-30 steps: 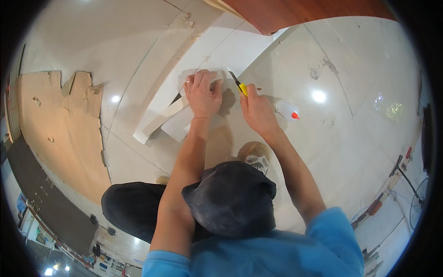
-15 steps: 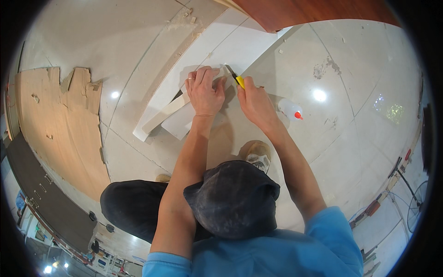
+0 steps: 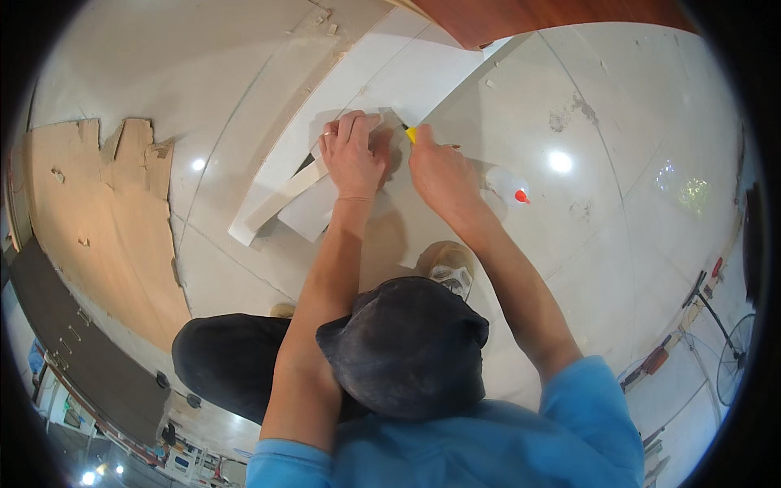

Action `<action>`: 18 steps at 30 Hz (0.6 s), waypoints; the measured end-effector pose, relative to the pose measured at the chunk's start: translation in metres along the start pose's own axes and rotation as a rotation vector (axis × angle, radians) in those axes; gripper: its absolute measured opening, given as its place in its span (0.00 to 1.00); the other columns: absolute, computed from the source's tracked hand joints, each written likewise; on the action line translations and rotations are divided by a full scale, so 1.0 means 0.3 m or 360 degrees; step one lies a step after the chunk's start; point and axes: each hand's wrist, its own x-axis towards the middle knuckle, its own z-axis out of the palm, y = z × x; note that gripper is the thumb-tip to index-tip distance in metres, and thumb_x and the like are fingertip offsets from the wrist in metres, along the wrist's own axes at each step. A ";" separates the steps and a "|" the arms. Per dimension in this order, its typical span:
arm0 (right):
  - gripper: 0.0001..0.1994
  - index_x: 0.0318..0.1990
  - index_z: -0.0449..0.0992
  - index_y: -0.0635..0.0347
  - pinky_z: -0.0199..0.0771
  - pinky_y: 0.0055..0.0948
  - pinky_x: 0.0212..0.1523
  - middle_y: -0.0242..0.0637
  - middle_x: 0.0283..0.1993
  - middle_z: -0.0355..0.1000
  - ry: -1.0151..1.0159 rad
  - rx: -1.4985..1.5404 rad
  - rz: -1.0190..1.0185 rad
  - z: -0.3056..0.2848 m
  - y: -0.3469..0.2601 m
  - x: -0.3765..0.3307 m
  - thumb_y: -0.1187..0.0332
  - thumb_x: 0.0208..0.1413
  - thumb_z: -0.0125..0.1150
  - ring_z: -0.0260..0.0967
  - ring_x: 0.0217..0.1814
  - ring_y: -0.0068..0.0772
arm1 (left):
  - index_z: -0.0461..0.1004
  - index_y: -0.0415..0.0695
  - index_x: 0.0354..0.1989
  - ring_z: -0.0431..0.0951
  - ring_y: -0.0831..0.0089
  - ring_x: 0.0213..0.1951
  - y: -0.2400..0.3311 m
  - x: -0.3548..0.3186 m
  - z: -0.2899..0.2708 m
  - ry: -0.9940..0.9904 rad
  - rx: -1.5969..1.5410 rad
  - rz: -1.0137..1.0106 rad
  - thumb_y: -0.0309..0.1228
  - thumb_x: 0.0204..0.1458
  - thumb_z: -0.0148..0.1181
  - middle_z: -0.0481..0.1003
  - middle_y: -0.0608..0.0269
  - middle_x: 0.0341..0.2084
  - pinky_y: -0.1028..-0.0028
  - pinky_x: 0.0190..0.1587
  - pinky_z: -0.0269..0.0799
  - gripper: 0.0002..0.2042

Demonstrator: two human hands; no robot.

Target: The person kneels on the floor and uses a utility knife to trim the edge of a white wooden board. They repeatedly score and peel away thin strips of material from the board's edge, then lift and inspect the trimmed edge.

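My right hand (image 3: 443,175) is closed around a yellow utility knife (image 3: 411,133), its blade pointing up and left over a long white board (image 3: 370,77). Just left of the blade, my left hand (image 3: 354,159) curls its fingers over a narrow pale strip (image 3: 281,198) that lies along the board. My fingers hide the strip's upper part and whatever the blade touches there. A shorter white piece (image 3: 307,213) sticks out beneath the strip, below my left wrist. Right of my right hand, a clear bottle with a red tip (image 3: 506,185) lies on the floor.
A torn brown sheet (image 3: 106,220) covers the tiled floor (image 3: 618,98) at the left. A reddish-brown wooden panel (image 3: 553,20) hangs over the far end of the board. My shoe (image 3: 450,267) stands close below my hands. Tools and a fan (image 3: 735,354) line the right edge.
My right hand and the knife have shifted slightly left and up, bringing the blade closer to my left fingers. The whole view has also moved a little. Both hands keep their hold.
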 end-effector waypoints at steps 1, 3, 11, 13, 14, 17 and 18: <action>0.11 0.47 0.62 0.65 0.77 0.61 0.33 0.59 0.27 0.77 0.0016 0.0004 -0.0020 -0.003 0.001 0.002 0.66 0.70 0.51 0.77 0.32 0.70 | 0.80 0.52 0.40 0.73 0.59 0.47 -0.001 0.002 0.004 0.0006 0.0026 0.0012 0.29 0.45 0.73 0.77 0.70 0.43 0.60 0.52 0.64 0.13; 0.10 0.47 0.61 0.65 0.77 0.61 0.33 0.60 0.28 0.77 0.0003 0.0023 -0.0021 -0.003 0.003 -0.011 0.67 0.70 0.50 0.77 0.32 0.70 | 0.80 0.53 0.41 0.72 0.58 0.46 -0.002 0.001 0.007 0.0035 0.0024 0.0007 0.29 0.45 0.73 0.76 0.71 0.44 0.60 0.52 0.64 0.13; 0.11 0.48 0.61 0.66 0.75 0.62 0.32 0.60 0.26 0.76 -0.0063 0.0100 0.0040 0.008 0.033 -0.051 0.66 0.71 0.50 0.77 0.31 0.69 | 0.80 0.51 0.43 0.73 0.57 0.47 -0.009 -0.006 0.004 0.0016 -0.0065 0.0029 0.30 0.46 0.74 0.78 0.67 0.45 0.60 0.52 0.64 0.15; 0.11 0.49 0.61 0.66 0.75 0.62 0.32 0.60 0.26 0.76 -0.0076 0.0106 0.0039 0.012 0.028 -0.045 0.66 0.71 0.50 0.77 0.31 0.69 | 0.80 0.51 0.43 0.73 0.57 0.47 -0.014 -0.002 -0.002 -0.0013 -0.0058 0.0015 0.30 0.46 0.74 0.78 0.67 0.45 0.59 0.52 0.64 0.14; 0.12 0.49 0.61 0.66 0.75 0.62 0.32 0.60 0.26 0.76 -0.0085 0.0120 0.0054 0.014 0.026 -0.046 0.65 0.71 0.50 0.77 0.31 0.69 | 0.80 0.51 0.43 0.73 0.56 0.47 -0.015 -0.001 -0.007 -0.0011 -0.0050 0.0033 0.30 0.46 0.74 0.78 0.67 0.45 0.59 0.52 0.64 0.14; 0.12 0.49 0.62 0.66 0.74 0.63 0.32 0.59 0.26 0.76 -0.0098 0.0139 0.0079 0.021 0.033 -0.054 0.65 0.71 0.50 0.76 0.31 0.69 | 0.80 0.51 0.42 0.73 0.55 0.47 -0.012 0.004 -0.007 -0.0022 -0.0046 0.0031 0.30 0.47 0.74 0.78 0.66 0.45 0.59 0.53 0.64 0.14; 0.12 0.48 0.62 0.66 0.74 0.63 0.32 0.59 0.25 0.76 -0.0058 0.0155 0.0060 0.024 0.036 -0.060 0.64 0.71 0.50 0.76 0.31 0.70 | 0.80 0.50 0.42 0.73 0.55 0.47 -0.010 0.005 -0.008 -0.0027 -0.0042 0.0028 0.30 0.47 0.74 0.78 0.66 0.45 0.59 0.53 0.64 0.14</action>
